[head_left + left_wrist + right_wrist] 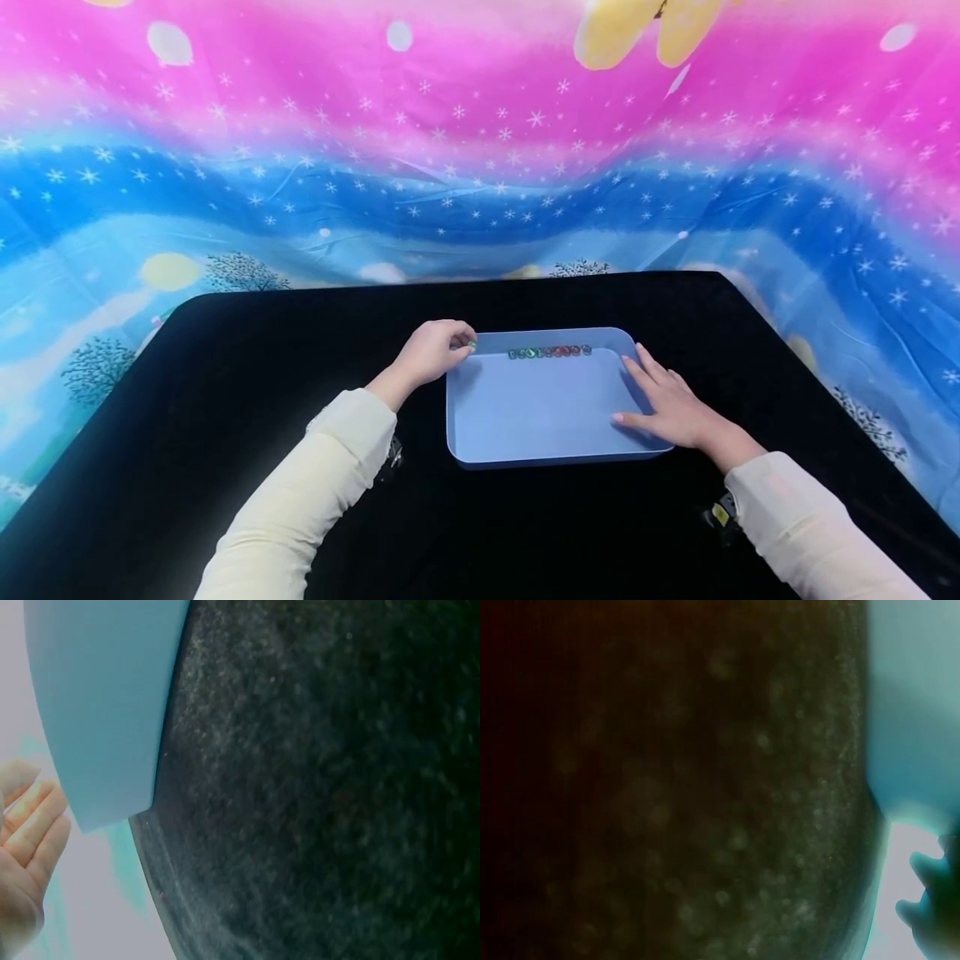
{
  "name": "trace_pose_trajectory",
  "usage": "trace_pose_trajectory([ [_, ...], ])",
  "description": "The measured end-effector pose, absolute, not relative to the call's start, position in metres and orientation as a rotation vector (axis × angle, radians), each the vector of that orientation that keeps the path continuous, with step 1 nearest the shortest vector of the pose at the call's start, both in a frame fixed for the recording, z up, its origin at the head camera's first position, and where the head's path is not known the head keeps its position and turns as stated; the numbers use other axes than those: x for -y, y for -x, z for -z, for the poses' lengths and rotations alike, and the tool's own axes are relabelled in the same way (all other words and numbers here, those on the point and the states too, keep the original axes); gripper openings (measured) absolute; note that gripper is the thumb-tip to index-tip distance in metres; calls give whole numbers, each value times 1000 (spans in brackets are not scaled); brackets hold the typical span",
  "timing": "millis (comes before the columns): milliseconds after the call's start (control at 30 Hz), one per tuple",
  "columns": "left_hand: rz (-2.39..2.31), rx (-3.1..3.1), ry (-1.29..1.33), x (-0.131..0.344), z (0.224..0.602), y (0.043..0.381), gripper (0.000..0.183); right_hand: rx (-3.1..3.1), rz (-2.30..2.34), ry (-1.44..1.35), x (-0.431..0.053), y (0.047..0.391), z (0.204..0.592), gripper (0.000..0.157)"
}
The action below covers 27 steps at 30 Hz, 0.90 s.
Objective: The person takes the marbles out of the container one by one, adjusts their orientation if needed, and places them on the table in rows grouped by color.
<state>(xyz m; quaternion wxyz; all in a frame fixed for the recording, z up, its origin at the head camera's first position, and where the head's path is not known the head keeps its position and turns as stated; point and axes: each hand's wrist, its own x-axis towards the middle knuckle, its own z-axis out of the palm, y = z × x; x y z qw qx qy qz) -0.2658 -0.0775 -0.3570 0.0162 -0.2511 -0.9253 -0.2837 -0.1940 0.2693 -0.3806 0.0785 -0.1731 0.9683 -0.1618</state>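
A shallow blue-grey tray (540,408) lies on the black table, and a row of small glass marbles (549,352), green on the left and mostly red toward the right, lines its far side. At the far left corner, my left hand (431,348) pinches a small green marble (472,344) between thumb and fingers. My right hand (671,404) rests over the right rim with its fingers spread and the thumb reaching inside. In the left wrist view the left hand (30,847) appears beside the tray's outer wall (105,712); the marble is hidden there.
The black-covered table (225,433) extends around the tray on all sides. Behind it hangs a pink and blue cloth (480,167) with snowflakes and trees. Dark wrist cameras (723,512) sit under both light sleeves.
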Motion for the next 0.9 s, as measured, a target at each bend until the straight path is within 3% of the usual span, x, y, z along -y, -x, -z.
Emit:
trace_pose_trajectory([
  [900,930,2814,723,112,353,262,12,-2896,487,534,-270,194,381,90],
])
